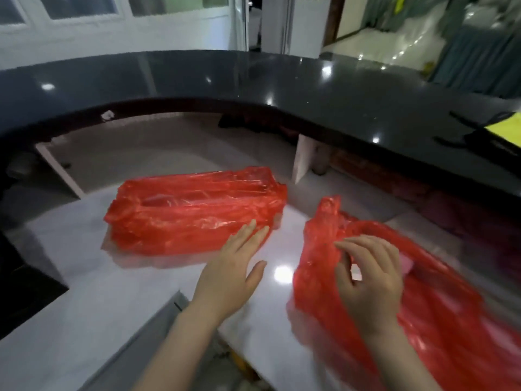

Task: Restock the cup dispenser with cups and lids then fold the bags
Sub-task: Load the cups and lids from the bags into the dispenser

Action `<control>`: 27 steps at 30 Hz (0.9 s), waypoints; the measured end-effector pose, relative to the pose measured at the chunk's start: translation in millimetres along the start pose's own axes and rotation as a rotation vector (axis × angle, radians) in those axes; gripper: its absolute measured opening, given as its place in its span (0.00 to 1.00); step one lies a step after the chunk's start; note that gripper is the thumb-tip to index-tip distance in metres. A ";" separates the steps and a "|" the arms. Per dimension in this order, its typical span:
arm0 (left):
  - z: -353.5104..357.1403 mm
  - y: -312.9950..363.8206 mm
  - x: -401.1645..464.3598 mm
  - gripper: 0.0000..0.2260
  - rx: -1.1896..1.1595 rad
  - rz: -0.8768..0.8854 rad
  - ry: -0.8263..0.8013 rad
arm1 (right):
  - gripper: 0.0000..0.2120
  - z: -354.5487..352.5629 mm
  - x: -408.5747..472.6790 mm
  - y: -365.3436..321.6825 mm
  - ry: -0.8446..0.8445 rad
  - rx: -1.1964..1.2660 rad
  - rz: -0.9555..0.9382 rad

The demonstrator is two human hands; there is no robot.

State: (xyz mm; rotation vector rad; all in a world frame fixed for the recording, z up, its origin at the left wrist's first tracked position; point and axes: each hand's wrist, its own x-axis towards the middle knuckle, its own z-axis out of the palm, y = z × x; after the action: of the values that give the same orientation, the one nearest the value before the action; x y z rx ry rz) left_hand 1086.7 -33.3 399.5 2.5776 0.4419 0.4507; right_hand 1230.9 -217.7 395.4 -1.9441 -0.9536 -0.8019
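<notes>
Hands work on a pale marble counter point(93, 277) under a black ledge point(310, 88): left hand point(229, 273) spread, right hand point(369, 280) pinching a red bag point(439, 306).

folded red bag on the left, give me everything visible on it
The folded red bag is thin, glossy, translucent red plastic, creased lengthwise into a long flat bundle of layers. It lies flat on the pale worktop, running left to right, below the dark curved counter. A paler, thinner edge of film sticks out along its near side. The left hand, fingers straight, rests its fingertips on the bag's near right corner. It lies apart from the second, unfolded red bag to its right.
</notes>
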 end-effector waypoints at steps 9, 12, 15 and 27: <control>67.4 99.4 36.9 0.16 -0.219 0.140 0.049 | 0.12 -72.3 -18.8 99.3 -0.155 -0.297 0.168; 85.9 110.4 39.5 0.16 -0.101 0.198 -0.066 | 0.15 -78.5 -28.9 120.2 -0.286 -0.306 0.199; 101.6 106.2 46.0 0.21 0.138 0.151 -0.161 | 0.15 -79.1 -35.2 134.6 -0.338 -0.262 0.171; 126.9 91.6 93.3 0.33 0.534 0.057 -0.231 | 0.16 -44.7 -12.5 168.6 -0.578 -0.097 0.168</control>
State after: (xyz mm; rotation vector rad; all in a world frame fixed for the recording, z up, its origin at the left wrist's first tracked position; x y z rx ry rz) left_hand 1240.0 -124.6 362.6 3.1143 0.4534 0.0458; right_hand 1357.7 -325.7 342.0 -2.3621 -1.0700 -0.1842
